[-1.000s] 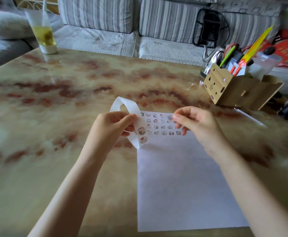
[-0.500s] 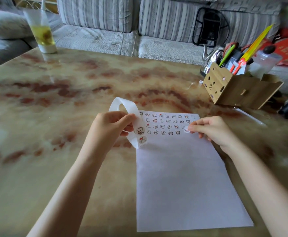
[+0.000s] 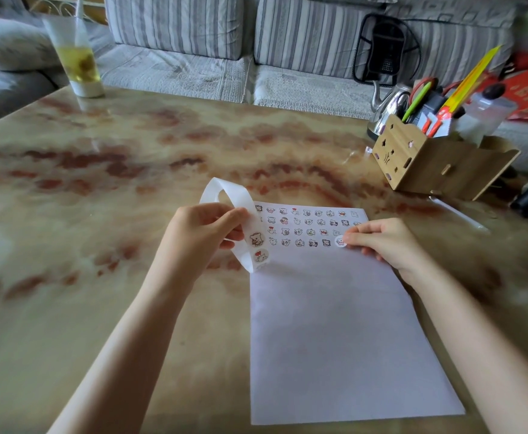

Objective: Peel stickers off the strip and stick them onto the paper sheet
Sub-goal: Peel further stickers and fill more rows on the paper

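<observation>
Marbled worktop (image 3: 131, 214) carries sheet (image 3: 334, 339); sofa (image 3: 175, 57) beyond sheet. Left hand (image 3: 200, 236) grips strip (image 3: 240, 195); right hand (image 3: 384, 242) pinches sticker (image 3: 339, 241) on sheet.

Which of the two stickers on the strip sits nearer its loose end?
The red-marked sticker, right at the strip's lower end; the brown sticker sits above it, by the left hand's fingers.

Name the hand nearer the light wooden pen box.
Right. The right hand, pinching a round sticker over the white paper sheet, sits front-left of the wooden box; the left hand, holding the sticker strip, is farther left.
</observation>
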A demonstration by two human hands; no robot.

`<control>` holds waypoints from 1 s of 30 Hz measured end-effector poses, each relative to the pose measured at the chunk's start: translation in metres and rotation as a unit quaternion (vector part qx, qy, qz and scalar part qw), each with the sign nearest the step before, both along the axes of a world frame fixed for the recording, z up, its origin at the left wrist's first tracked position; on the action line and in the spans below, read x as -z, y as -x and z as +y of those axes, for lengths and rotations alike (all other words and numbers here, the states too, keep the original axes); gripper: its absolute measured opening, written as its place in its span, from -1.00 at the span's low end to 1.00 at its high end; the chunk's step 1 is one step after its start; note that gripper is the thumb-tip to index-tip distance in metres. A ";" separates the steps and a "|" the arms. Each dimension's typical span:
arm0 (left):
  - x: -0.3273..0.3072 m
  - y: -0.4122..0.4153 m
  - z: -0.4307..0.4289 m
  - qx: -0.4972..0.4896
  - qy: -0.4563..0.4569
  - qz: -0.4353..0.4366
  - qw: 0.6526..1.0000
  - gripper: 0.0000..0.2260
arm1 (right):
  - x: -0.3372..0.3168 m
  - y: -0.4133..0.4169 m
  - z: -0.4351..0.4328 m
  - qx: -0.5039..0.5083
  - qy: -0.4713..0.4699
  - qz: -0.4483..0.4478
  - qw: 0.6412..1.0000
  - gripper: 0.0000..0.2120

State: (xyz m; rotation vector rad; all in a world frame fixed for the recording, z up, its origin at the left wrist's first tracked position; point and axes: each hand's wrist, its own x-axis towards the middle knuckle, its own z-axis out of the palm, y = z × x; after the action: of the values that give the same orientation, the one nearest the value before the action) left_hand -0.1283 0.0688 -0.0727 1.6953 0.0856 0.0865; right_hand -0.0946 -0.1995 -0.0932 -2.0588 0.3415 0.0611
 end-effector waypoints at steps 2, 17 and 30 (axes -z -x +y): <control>0.000 0.000 0.000 0.000 -0.002 0.000 1.000 -0.82 | 0.000 0.000 0.000 -0.001 0.000 0.000 1.000 -0.95; -0.001 0.000 0.000 -0.002 -0.003 -0.001 1.000 -0.81 | 0.002 0.002 0.002 0.000 -0.002 -0.016 1.000 -0.93; -0.002 0.001 -0.001 -0.004 -0.006 0.000 1.000 -0.81 | 0.008 -0.002 0.004 -0.010 0.034 -0.029 0.999 -0.94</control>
State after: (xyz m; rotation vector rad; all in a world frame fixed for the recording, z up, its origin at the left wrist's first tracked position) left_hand -0.1290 0.0682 -0.0712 1.7062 0.0910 0.0935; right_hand -0.0923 -0.1953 -0.1008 -2.1269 0.2901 0.0019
